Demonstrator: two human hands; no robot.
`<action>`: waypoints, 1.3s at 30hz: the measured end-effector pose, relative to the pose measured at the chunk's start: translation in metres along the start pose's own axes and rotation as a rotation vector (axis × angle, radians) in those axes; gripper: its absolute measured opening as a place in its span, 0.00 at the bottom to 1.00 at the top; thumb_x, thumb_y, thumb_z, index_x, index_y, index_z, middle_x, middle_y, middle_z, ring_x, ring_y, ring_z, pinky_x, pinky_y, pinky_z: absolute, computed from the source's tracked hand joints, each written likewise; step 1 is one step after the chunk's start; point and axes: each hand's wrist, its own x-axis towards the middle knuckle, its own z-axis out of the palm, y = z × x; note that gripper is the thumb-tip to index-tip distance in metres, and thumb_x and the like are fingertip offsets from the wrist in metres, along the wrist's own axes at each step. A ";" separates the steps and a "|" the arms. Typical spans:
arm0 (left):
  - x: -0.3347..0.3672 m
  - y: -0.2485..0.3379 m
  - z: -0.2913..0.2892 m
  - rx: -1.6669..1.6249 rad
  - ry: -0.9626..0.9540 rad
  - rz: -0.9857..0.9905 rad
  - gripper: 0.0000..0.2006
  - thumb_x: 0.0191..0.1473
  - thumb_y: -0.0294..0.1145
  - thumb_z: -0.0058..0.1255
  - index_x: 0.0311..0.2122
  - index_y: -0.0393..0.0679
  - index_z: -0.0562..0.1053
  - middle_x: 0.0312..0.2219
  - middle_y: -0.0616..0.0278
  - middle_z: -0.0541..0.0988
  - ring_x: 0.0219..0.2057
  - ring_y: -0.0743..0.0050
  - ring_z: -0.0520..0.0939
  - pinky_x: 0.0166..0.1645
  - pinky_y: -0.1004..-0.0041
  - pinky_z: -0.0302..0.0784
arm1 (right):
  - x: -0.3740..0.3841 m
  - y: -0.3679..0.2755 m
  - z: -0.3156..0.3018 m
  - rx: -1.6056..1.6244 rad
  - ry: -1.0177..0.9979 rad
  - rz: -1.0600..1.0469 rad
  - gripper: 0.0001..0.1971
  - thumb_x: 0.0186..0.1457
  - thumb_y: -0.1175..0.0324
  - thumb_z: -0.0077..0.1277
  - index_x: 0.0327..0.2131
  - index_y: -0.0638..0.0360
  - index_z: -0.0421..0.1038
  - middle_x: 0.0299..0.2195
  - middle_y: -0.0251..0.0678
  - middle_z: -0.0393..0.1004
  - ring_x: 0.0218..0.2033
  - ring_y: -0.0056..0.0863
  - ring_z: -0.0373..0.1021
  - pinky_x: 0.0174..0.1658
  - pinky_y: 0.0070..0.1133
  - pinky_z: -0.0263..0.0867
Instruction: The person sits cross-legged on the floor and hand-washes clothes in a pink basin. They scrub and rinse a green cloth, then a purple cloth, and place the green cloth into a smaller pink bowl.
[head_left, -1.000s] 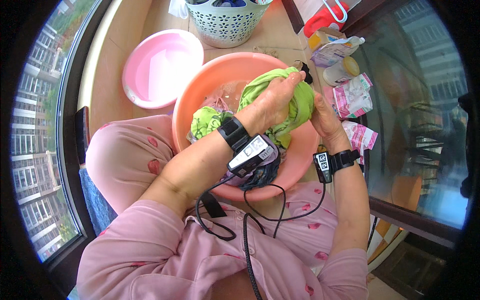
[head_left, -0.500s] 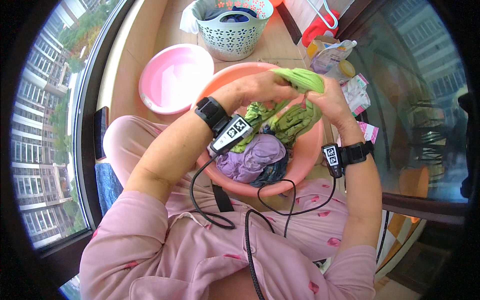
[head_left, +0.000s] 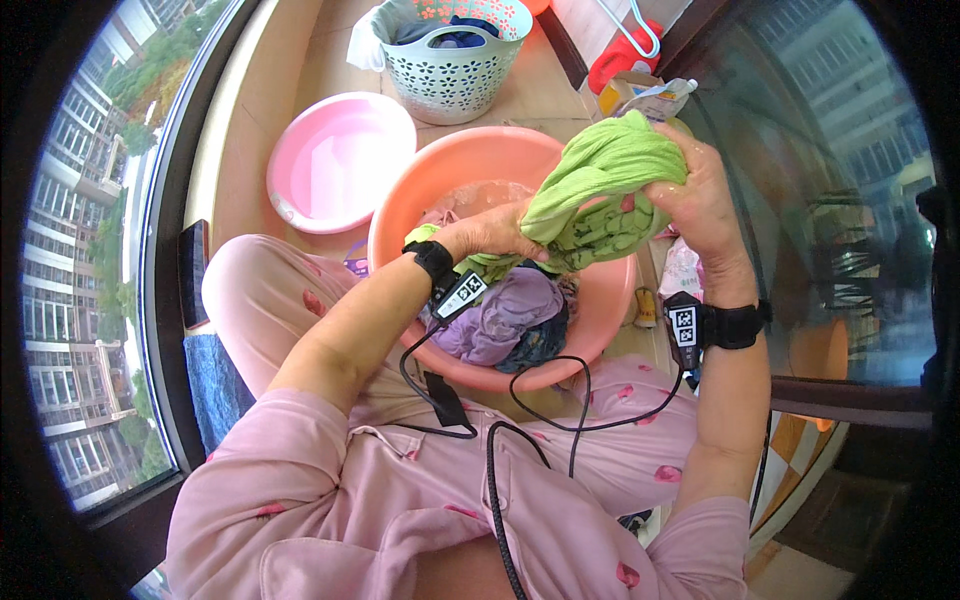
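A bright green garment (head_left: pixel 608 165) is stretched in a loose bunch above a salmon-coloured basin (head_left: pixel 400 215). My right hand (head_left: pixel 703 198) grips its right end, thumb in front, over the basin's right side. Lower and to the left, my left hand (head_left: pixel 497 232) is closed on the cloth, its fingertips partly hidden by the folds. Part of the green fabric hangs down into the basin. Below my left hand lie a crumpled lilac garment (head_left: pixel 500 315) and a dark blue one (head_left: pixel 540 342). Some foamy water (head_left: pixel 478 193) shows near the basin's far side.
A pink basin (head_left: pixel 285 165) stands at the far left, beside a pale green laundry basket (head_left: pixel 445 85) with dark clothes. Packages (head_left: pixel 650 100) line the right wall. Black cables (head_left: pixel 497 480) run from my wrists across my lap. A window is at the left.
My hands have moved apart: the right one to the right, the left one down and slightly left. The green garment, earlier twisted between them, now spreads wider and looser.
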 end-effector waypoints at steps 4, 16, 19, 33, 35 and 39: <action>-0.009 -0.012 0.004 -0.094 0.054 -0.166 0.28 0.46 0.34 0.66 0.54 0.39 0.72 0.47 0.59 0.78 0.49 0.67 0.76 0.58 0.70 0.68 | 0.001 0.010 -0.008 0.015 0.051 -0.017 0.22 0.44 0.80 0.50 0.47 0.70 0.71 0.34 0.31 0.77 0.35 0.19 0.73 0.42 0.19 0.69; -0.006 -0.053 -0.076 -0.290 0.687 -0.441 0.14 0.45 0.21 0.60 0.40 0.34 0.74 0.30 0.59 0.80 0.27 0.70 0.82 0.30 0.69 0.77 | -0.010 0.195 0.041 -0.357 -0.111 0.492 0.23 0.38 0.70 0.58 0.43 0.64 0.75 0.35 0.45 0.80 0.37 0.33 0.76 0.42 0.26 0.70; 0.011 -0.075 -0.088 -0.024 0.702 -0.694 0.18 0.43 0.22 0.61 0.42 0.34 0.73 0.32 0.54 0.80 0.30 0.65 0.82 0.34 0.68 0.78 | -0.001 0.241 0.052 -0.216 -0.039 0.582 0.24 0.38 0.70 0.58 0.44 0.66 0.75 0.36 0.46 0.80 0.39 0.35 0.76 0.44 0.27 0.70; 0.059 -0.231 -0.062 0.316 0.010 -0.817 0.24 0.47 0.30 0.52 0.53 0.41 0.72 0.44 0.41 0.79 0.49 0.49 0.80 0.52 0.61 0.75 | 0.068 0.351 0.162 -0.744 -0.396 0.428 0.35 0.44 0.68 0.64 0.58 0.52 0.64 0.51 0.55 0.68 0.56 0.51 0.64 0.58 0.38 0.63; 0.057 -0.232 -0.068 0.164 0.150 -0.912 0.23 0.50 0.28 0.50 0.54 0.41 0.71 0.45 0.46 0.79 0.48 0.53 0.80 0.51 0.62 0.76 | 0.074 0.360 0.164 -0.766 -0.382 0.402 0.36 0.44 0.69 0.65 0.59 0.55 0.64 0.50 0.53 0.68 0.56 0.50 0.64 0.59 0.36 0.62; 0.058 -0.226 -0.060 -0.660 0.569 -1.024 0.24 0.57 0.38 0.51 0.59 0.44 0.68 0.52 0.55 0.75 0.48 0.55 0.78 0.52 0.63 0.74 | 0.084 0.376 0.175 -0.470 -0.251 0.488 0.28 0.42 0.70 0.63 0.50 0.61 0.70 0.50 0.52 0.70 0.54 0.51 0.66 0.57 0.36 0.63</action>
